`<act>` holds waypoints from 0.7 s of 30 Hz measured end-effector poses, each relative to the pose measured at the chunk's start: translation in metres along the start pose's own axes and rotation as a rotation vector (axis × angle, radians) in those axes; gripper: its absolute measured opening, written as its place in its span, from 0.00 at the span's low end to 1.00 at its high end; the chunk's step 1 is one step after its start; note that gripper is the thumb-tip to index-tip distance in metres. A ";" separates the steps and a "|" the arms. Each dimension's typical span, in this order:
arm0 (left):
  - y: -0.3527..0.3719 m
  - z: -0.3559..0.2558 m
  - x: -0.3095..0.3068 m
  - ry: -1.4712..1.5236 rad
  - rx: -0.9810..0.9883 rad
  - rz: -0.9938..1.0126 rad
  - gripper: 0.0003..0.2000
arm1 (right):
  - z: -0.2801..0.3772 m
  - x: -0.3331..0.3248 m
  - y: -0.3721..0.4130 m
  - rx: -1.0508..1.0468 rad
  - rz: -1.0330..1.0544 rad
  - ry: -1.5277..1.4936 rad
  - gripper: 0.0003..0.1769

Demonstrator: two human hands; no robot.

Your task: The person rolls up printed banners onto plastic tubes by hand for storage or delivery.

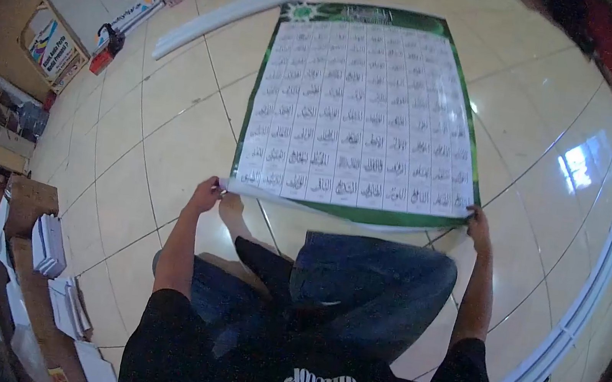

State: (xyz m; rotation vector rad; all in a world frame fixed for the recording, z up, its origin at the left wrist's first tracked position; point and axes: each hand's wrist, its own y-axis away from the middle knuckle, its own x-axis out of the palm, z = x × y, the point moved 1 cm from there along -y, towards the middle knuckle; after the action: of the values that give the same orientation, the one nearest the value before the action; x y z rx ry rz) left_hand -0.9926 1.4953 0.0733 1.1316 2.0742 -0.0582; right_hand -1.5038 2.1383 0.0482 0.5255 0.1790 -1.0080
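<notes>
A large poster [362, 117] with a green border and a grid of black script lies spread on the tiled floor in front of my knees. My left hand [206, 195] pinches its near left corner, where the bottom edge curls up and shows the white back. Gripping the near right corner is my right hand [477, 227], fingers closed on the border. The bottom edge between both hands is lifted a little and bent. My legs [370, 292], in dark jeans, are folded just behind that edge.
A long white roll [252, 12] lies beyond the poster's far left. Long white strips [562, 333] rest on the floor at right. Stacked white pieces [49, 246] and a cardboard box [32, 201] stand at left. A red and black tool [107, 49] sits near the wall, by a framed sign [53, 46].
</notes>
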 end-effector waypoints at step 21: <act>-0.054 0.017 0.005 0.280 0.007 -0.289 0.09 | -0.007 -0.025 0.026 0.104 0.176 -0.200 0.23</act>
State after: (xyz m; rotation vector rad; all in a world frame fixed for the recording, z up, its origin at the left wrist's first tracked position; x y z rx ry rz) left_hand -1.0238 1.4604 0.0420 0.8752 2.4781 -0.0491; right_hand -1.4950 2.1714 0.0606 0.5216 -0.0968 -0.8947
